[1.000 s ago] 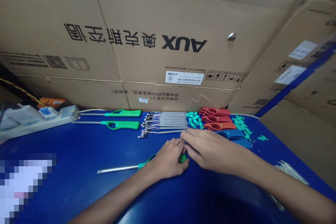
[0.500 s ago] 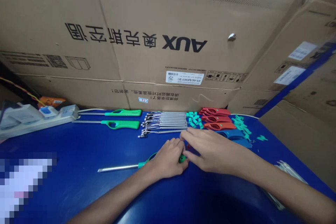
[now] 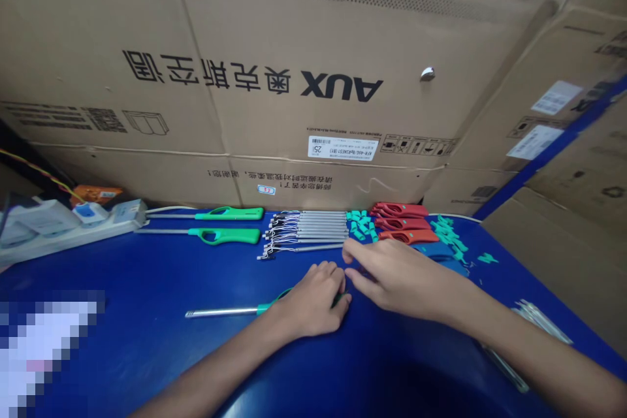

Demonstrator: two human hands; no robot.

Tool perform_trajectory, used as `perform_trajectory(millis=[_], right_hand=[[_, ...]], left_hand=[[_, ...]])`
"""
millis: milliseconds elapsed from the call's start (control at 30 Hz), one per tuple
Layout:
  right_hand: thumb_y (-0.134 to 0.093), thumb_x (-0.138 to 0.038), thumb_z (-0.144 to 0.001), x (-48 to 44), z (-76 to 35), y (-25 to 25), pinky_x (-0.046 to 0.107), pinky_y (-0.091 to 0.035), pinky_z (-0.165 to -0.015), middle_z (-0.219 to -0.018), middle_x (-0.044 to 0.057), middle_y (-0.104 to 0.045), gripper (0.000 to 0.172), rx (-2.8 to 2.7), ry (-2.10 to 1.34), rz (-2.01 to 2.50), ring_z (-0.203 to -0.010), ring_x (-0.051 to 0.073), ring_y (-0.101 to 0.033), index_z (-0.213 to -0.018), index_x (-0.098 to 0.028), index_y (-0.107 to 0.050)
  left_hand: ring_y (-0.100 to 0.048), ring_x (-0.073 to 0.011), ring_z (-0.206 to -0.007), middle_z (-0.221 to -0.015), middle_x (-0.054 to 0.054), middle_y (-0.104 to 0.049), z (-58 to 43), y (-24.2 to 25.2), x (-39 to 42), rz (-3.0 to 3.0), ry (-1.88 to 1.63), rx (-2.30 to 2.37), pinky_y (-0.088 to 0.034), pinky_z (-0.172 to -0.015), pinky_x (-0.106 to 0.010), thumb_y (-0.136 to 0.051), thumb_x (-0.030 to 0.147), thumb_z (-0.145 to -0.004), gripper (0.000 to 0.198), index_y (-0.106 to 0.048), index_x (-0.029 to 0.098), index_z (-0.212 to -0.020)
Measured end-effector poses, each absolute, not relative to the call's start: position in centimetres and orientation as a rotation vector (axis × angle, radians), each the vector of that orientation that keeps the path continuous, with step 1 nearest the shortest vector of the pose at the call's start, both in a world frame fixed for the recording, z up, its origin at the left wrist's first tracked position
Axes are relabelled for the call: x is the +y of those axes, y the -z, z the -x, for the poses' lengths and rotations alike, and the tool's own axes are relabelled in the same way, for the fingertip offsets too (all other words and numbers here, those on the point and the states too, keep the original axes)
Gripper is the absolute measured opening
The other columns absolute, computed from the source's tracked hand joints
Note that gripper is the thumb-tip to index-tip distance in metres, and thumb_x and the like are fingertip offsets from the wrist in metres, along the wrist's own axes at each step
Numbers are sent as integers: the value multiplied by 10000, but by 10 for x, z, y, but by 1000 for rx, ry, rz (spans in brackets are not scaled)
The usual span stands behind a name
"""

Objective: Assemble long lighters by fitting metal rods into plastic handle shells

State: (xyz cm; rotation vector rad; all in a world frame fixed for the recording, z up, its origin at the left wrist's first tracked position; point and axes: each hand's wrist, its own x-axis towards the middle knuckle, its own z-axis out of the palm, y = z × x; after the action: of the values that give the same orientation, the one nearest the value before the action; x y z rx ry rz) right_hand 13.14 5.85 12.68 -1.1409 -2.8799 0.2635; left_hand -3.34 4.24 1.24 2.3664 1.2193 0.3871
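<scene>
A green lighter (image 3: 263,308) with a long metal tube lies on the blue table, its tube pointing left. My left hand (image 3: 316,300) is closed over its handle, hiding most of it. Just to the right hovers my right hand (image 3: 392,274), its thumb and curled index finger apart and nothing visible between the tips. A small dark reddish patch shows behind that gap; I cannot make out what it is. Beyond the hands lie a row of metal tubes with wires (image 3: 321,225), small green caps (image 3: 360,225), red handle shells (image 3: 401,222) and blue handle shells (image 3: 435,251).
Two green lighters (image 3: 228,236) lie at the back left, beside a white power strip (image 3: 73,222). Small green pieces (image 3: 449,238) are heaped at the right, and thin metallic rods (image 3: 541,321) lie near my right forearm. Cardboard walls (image 3: 274,13) enclose the table's back and right.
My right hand has drawn slightly away from my left, so a gap shows between them. The left hand stays on the lighter. The view has shifted slightly.
</scene>
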Motion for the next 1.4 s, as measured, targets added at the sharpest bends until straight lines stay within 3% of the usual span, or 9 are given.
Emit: perform_trajectory(millis=[267,467,700,900,1033,1233,1400], right_hand=[[-527,-294,-871,50,-168,-119,218,-350,-518,-606,-41,-512,92,-2380,-669,1291,-550,103,-450,-846,-207,-509],[-744,-403,-691,35,-187,-101,219,-400,-529,-651,-10,-530,296,-1804,-982,1266,-573,106,-476,-739,-169,-570],[-529,-440,-885,21,-191,-88,214,-335,-524,-643,-40,-350,363,-1790,-820,1307,-576,91,-351,-666,-189,-384],[-439,-277,-916,9,-177,-73,213,-316,-511,-611,-46,-403,241,-1914,-821,1393,-550,91,-368,-699,-194,-377],[-540,-237,-847,1,-164,-71,205,-333,-504,-628,-35,-449,116,-1991,-764,1243,-553,89,-406,-755,-178,-500],[-577,-239,-845,-1,-162,-70,218,-369,-533,-712,7,-553,78,-2066,-666,1146,-597,104,-487,-827,-177,-619],[-539,-133,-791,-5,-162,-71,214,-381,-574,-714,1,-564,66,-2071,-617,1169,-621,105,-505,-766,-178,-581]], left_hand=[[-546,-238,-908,-977,-100,-586,30,-30,33,-2690,-122,1187,-417,-900,-431,-411,225,-939,167,-547,128,-955],[-532,-253,-851,-862,-105,-588,19,-22,31,-3012,-135,1148,-375,-803,-437,-411,195,-949,222,-595,123,-848],[-520,-220,-783,-723,-77,-563,13,-16,37,-3092,-488,1166,-308,-729,-387,-452,176,-956,299,-599,111,-704],[-486,-161,-722,-732,-11,-527,16,-42,30,-2225,-693,1210,-338,-715,-324,-308,316,-1004,379,-501,158,-718],[-398,-122,-641,-658,33,-412,12,-47,27,-1772,-770,964,-329,-617,-250,-337,452,-975,414,-420,175,-679],[-352,-111,-633,-652,39,-384,5,-42,26,-1707,-859,932,-313,-596,-228,-385,469,-960,415,-423,170,-674],[-444,-117,-647,-668,28,-482,3,-46,24,-1804,-794,937,-353,-629,-233,-342,455,-983,424,-474,170,-699]])
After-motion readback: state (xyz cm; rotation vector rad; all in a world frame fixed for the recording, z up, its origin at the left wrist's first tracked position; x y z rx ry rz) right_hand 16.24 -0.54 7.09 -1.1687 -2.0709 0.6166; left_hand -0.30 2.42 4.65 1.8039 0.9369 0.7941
